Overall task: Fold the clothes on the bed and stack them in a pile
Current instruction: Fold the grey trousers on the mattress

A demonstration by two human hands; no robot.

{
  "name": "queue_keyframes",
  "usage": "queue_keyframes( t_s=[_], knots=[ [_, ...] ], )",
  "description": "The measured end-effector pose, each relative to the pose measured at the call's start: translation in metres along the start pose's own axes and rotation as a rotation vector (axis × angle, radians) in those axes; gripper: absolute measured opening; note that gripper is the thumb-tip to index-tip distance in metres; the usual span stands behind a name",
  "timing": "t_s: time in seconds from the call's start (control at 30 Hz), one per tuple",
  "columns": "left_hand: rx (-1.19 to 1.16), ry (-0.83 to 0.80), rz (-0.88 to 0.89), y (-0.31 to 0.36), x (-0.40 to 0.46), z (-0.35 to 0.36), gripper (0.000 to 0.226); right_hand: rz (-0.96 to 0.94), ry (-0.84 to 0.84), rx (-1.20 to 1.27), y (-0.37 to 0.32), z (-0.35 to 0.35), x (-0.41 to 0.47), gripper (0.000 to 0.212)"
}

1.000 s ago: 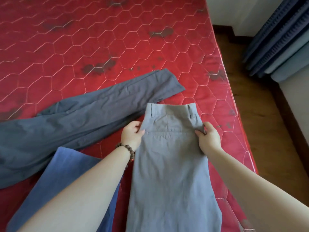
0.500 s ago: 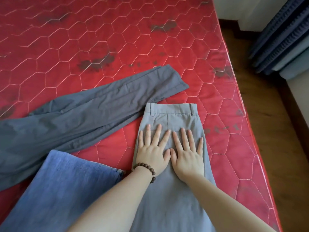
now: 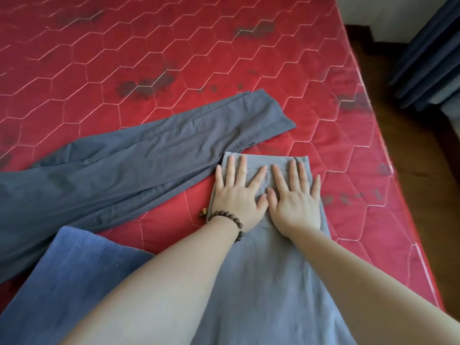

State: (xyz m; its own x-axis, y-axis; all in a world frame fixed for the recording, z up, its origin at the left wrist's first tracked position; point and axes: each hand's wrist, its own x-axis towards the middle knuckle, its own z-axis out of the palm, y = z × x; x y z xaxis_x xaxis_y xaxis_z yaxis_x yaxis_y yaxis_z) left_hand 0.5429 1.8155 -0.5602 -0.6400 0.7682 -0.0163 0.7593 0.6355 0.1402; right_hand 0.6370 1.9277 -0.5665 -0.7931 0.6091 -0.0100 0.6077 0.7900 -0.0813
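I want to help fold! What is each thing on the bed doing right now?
Light grey trousers: flat, pressed under both hands.
Dark grey trousers: lying unfolded, wrinkled.
Blue garment: lying flat, untouched.
Left hand: open, fingers spread.
Right hand: open, fingers spread.

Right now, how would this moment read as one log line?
step: flattening | left hand: flat on grey trousers | right hand: flat beside it | nothing gripped | stack: not started

Grey trousers (image 3: pixel 268 282) — legs cut off below; blue garment (image 3: pixel 74 282) and dark trousers (image 3: pixel 112 175) run off left.
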Motion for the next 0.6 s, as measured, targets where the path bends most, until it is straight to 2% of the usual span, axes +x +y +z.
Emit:
queue_keyframes(
  t_s=[0.13,0.3,0.37,0.6],
  knots=[
    [0.026,0.006,0.008,-0.001,-0.002,0.001,0.068,0.007,0.019,-0.019,0.002,0.005,0.002,0.061],
    [0.015,-0.002,-0.035,0.023,-0.027,0.001,0.052,0.011,-0.051,-0.062,-0.007,-0.004,-0.018,0.059],
    [-0.027,-0.025,-0.056,0.035,-0.062,0.004,0.053,0.001,-0.073,-0.058,-0.009,-0.006,-0.053,0.059],
    [0.005,-0.122,0.034,0.046,-0.203,-0.003,0.061,0.003,-0.147,0.004,-0.007,-0.012,-0.206,0.058]
  ],
)
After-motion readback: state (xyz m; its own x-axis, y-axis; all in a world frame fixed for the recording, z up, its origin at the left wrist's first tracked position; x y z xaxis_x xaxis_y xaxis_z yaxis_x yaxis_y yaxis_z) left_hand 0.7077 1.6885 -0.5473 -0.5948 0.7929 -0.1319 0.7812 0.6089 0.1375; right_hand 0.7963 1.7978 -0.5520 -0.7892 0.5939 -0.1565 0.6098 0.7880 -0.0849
